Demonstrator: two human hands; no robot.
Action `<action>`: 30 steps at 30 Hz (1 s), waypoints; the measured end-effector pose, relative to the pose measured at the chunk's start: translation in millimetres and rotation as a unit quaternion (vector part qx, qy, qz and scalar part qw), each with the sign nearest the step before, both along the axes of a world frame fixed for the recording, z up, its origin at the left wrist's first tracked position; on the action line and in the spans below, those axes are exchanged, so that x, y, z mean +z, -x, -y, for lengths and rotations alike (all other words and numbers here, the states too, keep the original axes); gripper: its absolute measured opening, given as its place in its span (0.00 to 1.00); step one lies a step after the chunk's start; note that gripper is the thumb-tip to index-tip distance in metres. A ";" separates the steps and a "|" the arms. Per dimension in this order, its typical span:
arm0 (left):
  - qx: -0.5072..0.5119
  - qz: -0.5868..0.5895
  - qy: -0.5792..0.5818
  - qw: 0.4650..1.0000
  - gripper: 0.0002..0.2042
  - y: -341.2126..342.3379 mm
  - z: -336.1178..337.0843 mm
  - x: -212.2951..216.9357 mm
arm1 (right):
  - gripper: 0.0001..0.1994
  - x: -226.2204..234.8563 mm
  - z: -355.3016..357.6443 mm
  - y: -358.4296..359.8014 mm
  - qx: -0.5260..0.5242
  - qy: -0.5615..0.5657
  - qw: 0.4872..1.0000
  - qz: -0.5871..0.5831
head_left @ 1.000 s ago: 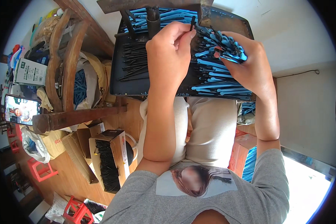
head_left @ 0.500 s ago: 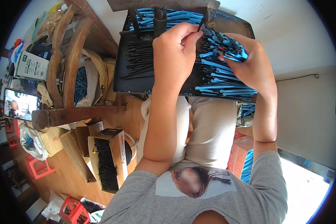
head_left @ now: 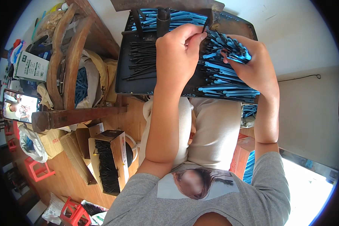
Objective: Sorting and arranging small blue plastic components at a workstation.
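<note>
My left hand pinches a slim black strip between thumb and forefinger. It is over the dark tray, beside an upright metal post. My right hand is wrapped round a thick bundle of slim blue and black plastic pieces with rounded ends. The bundle points at the left fingertips and almost meets them; whether they touch I cannot tell. Under the left wrist lie loose black strips in the tray. Blue and black pieces lie below the right hand, and more blue ones behind.
A metal bar crosses above the tray. To the left are a wooden chair frame, a lit phone and an open box of black strips. By my right leg sits a box holding blue pieces. Red stools stand on the floor.
Both hands keep their grips and have hardly moved. The left hand and black strip sit very slightly further right in the picture, as do the tray and bar. The phone's picture differs.
</note>
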State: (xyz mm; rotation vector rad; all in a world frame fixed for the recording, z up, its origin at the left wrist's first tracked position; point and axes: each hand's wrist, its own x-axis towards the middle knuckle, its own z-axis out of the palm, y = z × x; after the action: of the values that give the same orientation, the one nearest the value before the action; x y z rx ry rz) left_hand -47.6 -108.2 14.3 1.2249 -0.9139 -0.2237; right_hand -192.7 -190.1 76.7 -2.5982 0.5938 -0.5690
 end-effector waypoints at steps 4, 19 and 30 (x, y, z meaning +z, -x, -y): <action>0.001 -0.014 0.022 1.000 0.03 1.8 -4.8 1.5 | 0.17 -1.2 -5.8 -1.1 0.012 -0.073 0.997 0.033; -0.017 0.108 0.040 0.993 0.13 3.9 -32.7 27.0 | 0.11 -12.4 -30.1 -20.4 -0.087 -0.009 0.972 0.218; -0.087 0.150 -0.043 0.984 0.07 6.0 -48.1 29.1 | 0.01 -5.7 -38.5 -32.5 0.035 0.023 0.942 0.333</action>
State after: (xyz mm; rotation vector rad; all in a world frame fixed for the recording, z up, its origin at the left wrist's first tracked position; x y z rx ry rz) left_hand -53.7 -60.1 43.5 1.2798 -1.2865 -0.2226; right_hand -160.2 -151.5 71.0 -2.2397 0.2575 -1.3628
